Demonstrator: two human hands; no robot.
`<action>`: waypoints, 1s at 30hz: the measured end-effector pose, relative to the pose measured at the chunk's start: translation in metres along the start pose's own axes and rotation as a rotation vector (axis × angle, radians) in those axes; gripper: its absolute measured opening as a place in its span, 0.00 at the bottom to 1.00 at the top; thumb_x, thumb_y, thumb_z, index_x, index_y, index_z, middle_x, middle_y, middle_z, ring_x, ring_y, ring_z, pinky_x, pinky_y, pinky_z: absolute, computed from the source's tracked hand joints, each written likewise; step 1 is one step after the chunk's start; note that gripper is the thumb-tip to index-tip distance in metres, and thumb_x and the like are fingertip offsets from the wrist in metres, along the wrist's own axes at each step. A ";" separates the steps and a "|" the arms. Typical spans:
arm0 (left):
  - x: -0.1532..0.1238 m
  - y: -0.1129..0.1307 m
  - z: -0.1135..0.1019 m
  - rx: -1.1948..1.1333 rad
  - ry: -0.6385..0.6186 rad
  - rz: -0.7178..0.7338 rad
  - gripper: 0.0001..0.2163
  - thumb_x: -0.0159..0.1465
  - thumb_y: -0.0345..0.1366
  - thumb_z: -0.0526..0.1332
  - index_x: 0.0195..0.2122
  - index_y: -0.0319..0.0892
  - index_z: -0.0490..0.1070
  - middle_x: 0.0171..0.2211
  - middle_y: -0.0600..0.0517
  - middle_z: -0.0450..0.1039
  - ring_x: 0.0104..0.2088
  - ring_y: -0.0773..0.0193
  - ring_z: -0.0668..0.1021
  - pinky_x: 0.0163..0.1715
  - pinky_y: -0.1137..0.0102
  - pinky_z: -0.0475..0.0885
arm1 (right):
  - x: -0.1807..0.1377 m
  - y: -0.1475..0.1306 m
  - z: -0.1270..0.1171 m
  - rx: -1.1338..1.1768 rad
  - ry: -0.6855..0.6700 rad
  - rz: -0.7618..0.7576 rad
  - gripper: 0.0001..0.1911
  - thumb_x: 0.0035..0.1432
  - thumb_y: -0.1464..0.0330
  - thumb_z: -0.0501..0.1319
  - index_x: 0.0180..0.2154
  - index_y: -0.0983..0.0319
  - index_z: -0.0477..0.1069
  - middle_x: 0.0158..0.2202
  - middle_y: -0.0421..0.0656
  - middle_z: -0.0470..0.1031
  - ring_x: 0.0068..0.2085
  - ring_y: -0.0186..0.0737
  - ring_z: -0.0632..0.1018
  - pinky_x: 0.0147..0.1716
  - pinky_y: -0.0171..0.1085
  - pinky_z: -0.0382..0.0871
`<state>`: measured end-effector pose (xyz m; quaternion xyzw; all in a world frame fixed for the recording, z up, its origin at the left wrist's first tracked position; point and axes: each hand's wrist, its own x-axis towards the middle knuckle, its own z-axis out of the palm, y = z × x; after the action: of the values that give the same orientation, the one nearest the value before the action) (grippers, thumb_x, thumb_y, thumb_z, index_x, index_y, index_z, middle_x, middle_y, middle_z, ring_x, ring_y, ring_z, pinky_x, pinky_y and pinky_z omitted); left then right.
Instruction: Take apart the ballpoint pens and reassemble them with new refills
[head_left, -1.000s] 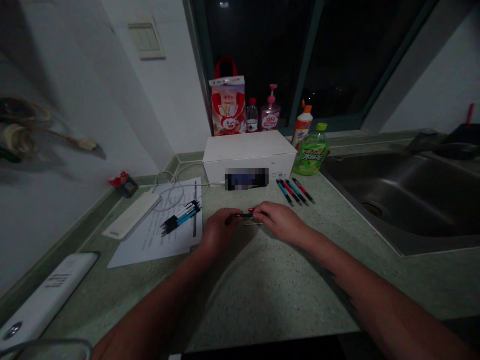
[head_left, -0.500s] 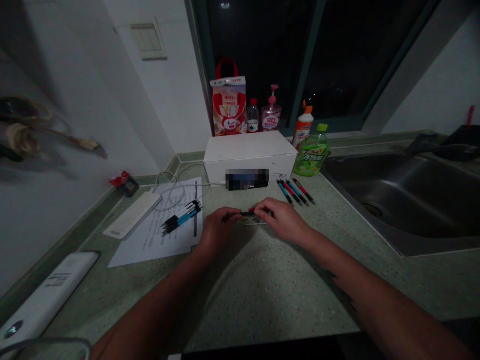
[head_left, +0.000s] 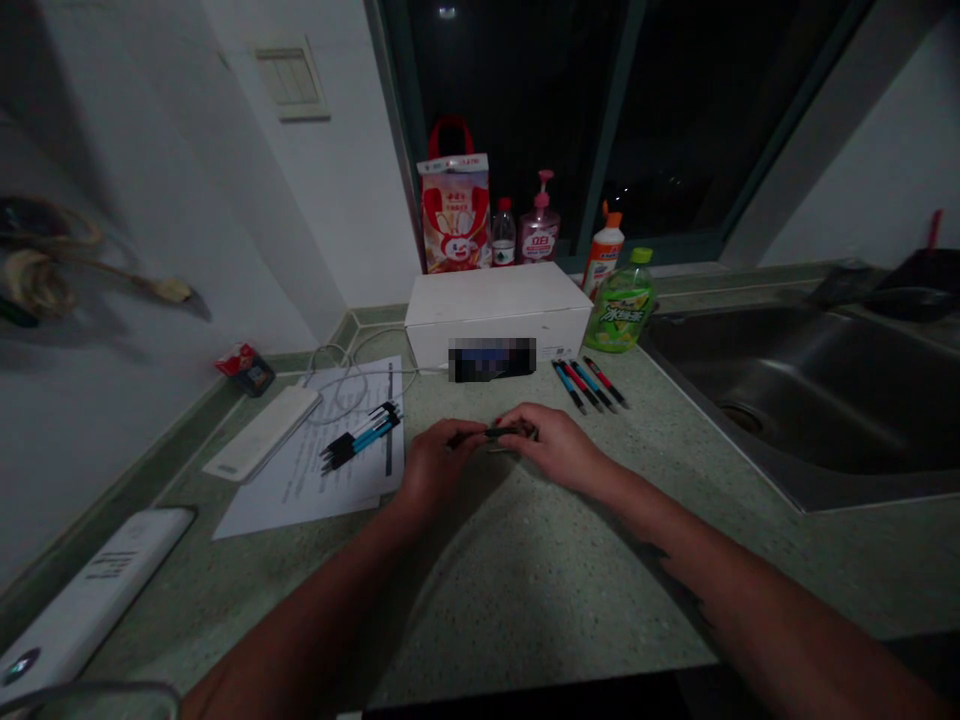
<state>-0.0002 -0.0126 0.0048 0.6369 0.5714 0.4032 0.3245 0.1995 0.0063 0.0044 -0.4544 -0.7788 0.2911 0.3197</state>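
Observation:
Both of my hands meet over the counter in front of the white box. My left hand pinches the left part of a dark pen, held nearly level. At its other end, the thumb and fingers of my right hand close on it, hiding much of that end. Just below the fingers a thin pale rod shows, partly covered. To the right, several red and blue pens lie side by side. Further left, more blue and black pens rest on a printed paper sheet.
A phone-like device with a blurred screen leans against the white box. A white power bank and cable lie left; a long white device is nearer. Bottles stand behind, beside the steel sink.
My right hand has shifted slightly, and its fingers now cover more of the pen's right end. The red bit seen there earlier no longer shows. The view has moved a little.

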 end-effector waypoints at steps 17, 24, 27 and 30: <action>-0.001 -0.009 0.002 0.061 -0.014 0.109 0.07 0.62 0.35 0.63 0.37 0.44 0.80 0.36 0.50 0.81 0.36 0.62 0.80 0.40 0.67 0.74 | 0.000 0.005 0.004 0.122 -0.036 0.029 0.08 0.62 0.72 0.68 0.44 0.62 0.75 0.35 0.40 0.77 0.34 0.36 0.75 0.33 0.33 0.65; 0.000 -0.011 0.002 0.060 -0.017 0.119 0.07 0.62 0.37 0.63 0.37 0.44 0.80 0.35 0.51 0.81 0.35 0.62 0.79 0.39 0.68 0.74 | 0.000 0.004 0.004 0.130 -0.036 0.021 0.08 0.63 0.73 0.66 0.45 0.62 0.75 0.34 0.40 0.77 0.33 0.36 0.75 0.33 0.33 0.65; -0.001 -0.009 0.002 0.055 -0.024 0.131 0.07 0.61 0.36 0.63 0.37 0.44 0.80 0.35 0.51 0.81 0.35 0.62 0.79 0.39 0.68 0.73 | 0.001 0.004 0.004 0.129 -0.071 0.006 0.06 0.69 0.70 0.60 0.41 0.62 0.77 0.33 0.41 0.77 0.32 0.36 0.76 0.33 0.34 0.66; -0.001 -0.007 0.002 0.049 -0.016 0.128 0.07 0.61 0.37 0.63 0.37 0.44 0.80 0.35 0.51 0.80 0.35 0.62 0.79 0.38 0.68 0.73 | 0.001 0.004 0.001 0.069 -0.052 -0.027 0.11 0.70 0.71 0.59 0.34 0.62 0.77 0.33 0.42 0.77 0.35 0.38 0.77 0.36 0.36 0.66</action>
<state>-0.0017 -0.0131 -0.0021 0.6832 0.5365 0.4039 0.2869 0.2000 0.0087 0.0012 -0.4250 -0.7825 0.3252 0.3184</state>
